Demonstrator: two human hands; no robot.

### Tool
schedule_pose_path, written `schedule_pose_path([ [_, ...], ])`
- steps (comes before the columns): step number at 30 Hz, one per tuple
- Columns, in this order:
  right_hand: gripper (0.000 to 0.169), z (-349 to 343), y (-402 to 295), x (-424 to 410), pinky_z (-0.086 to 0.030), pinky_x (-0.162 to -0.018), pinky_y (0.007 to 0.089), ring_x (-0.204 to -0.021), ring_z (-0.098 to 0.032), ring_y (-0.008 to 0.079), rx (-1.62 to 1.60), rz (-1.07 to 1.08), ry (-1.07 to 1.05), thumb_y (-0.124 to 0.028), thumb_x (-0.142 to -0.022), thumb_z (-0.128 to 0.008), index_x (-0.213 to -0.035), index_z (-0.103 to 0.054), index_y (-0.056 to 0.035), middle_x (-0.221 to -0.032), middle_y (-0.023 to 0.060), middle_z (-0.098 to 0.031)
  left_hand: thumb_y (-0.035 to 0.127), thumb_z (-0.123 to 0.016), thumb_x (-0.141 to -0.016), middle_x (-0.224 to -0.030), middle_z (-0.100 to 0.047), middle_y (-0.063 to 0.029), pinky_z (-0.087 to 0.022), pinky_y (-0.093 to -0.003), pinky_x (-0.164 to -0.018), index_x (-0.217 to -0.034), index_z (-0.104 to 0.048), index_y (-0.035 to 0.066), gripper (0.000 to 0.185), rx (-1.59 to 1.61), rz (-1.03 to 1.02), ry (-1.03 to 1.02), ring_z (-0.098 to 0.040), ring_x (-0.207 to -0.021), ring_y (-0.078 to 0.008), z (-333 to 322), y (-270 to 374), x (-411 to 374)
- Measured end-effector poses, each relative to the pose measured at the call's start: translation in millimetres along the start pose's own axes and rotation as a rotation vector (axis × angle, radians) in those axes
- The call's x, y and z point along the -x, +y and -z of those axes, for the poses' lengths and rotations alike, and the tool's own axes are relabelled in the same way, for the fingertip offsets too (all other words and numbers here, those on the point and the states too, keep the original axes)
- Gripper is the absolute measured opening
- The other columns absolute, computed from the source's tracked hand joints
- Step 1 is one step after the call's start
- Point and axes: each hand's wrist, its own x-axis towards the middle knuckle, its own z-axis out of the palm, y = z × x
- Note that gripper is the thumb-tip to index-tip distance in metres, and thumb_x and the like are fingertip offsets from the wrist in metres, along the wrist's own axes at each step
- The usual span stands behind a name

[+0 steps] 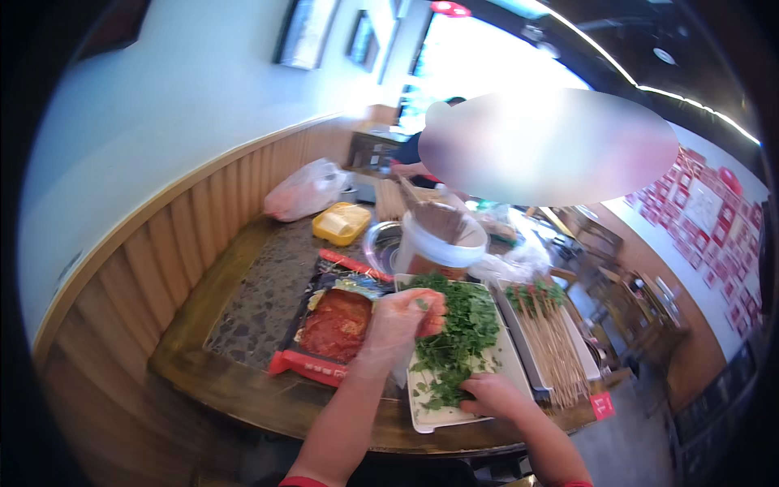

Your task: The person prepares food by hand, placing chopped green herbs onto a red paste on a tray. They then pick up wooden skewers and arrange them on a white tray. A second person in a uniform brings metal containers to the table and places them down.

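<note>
My left hand (409, 319), in a clear plastic glove, is curled above the left edge of a white tray (517, 371). A green leaf clings to it; whether something reddish lies inside the fingers is unclear. My right hand (496, 395) looks bare, its fingers bent into the near edge of a heap of cilantro (462, 329) in that tray. Its fingertips are partly hidden. Left of the tray is an opened black and red package (310, 365) of red, wet, meat-like food (338, 322). To the right, a second tray (587, 347) holds wooden skewers (551, 347) with greens at their far ends.
Behind the trays stands a white bucket (447, 243) holding skewers, beside a metal bowl (382, 246). A yellow container (342, 223) and a plastic bag (307, 189) sit near the wood-panelled wall (213, 195). Across the table is another person (414, 158), largely hidden by a blur.
</note>
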Motion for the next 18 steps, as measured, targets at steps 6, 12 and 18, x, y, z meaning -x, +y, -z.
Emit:
schedule_pose_path([
  [6,0.023,-2.9,-0.2,55.2,-0.048,-0.062,0.0420,-0.069,-0.060,0.0319,0.060,-0.145,0.215,-0.020,-0.059,-0.064,-0.075,-0.064,-0.0031,-0.068,0.0147,-0.059,0.005,-0.047,-0.086,-0.074,-0.060,-0.0063,-0.048,-0.0248,-0.055,-0.089,-0.061,-0.003,0.016,0.155,-0.036,-0.219,-0.057,-0.060,-0.0120,-27.2,-37.7,-9.4],
  [12,0.024,-0.7,12.3,17.4,-0.046,-0.064,0.0435,-0.072,-0.058,0.0355,0.028,-0.146,0.149,-0.023,-0.070,-0.059,-0.085,-0.063,-0.0038,-0.074,0.0172,-0.060,0.006,-0.050,-0.087,-0.075,-0.061,-0.0084,-0.051,-0.0253,-0.056,-0.090,-0.062,-0.003,0.015,0.152,-0.069,-0.063,-0.059,-0.061,-0.0135,-3.0,-21.9,-12.7],
  [18,0.028,16.3,-18.5,14.5,-0.048,-0.074,0.0400,-0.083,-0.060,0.0317,-0.063,-0.180,0.212,-0.023,-0.074,-0.059,-0.095,-0.064,-0.0047,-0.087,0.0138,-0.062,0.023,-0.058,-0.088,-0.081,-0.064,-0.0075,-0.054,-0.0270,-0.061,-0.098,-0.061,-0.003,0.028,0.050,-0.045,0.001,-0.062,-0.066,-0.0136,-7.4,0.7,2.2],
])
